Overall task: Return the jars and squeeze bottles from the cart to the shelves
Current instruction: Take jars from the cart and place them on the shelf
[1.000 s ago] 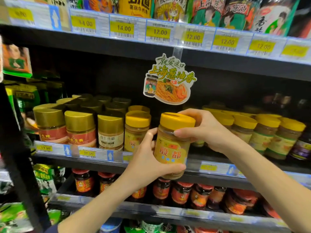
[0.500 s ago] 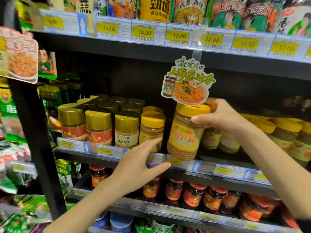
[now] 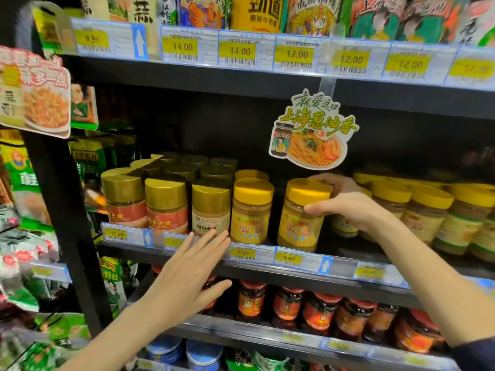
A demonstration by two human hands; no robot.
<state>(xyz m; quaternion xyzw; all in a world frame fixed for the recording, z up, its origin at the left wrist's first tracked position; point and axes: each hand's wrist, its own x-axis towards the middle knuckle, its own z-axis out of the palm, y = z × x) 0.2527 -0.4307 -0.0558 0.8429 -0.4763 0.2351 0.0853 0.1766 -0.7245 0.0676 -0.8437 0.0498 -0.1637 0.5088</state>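
The right hand [image 3: 345,207] grips the yellow-lidded sauce jar [image 3: 300,223] around its lid and shoulder, thumb in front and fingers curled behind. The jar stands upright at the front of the middle shelf [image 3: 267,274], just right of a matching jar [image 3: 250,212]. The left hand [image 3: 187,274] hovers released, fingers straight, before the price strip [image 3: 289,259], holding nothing.
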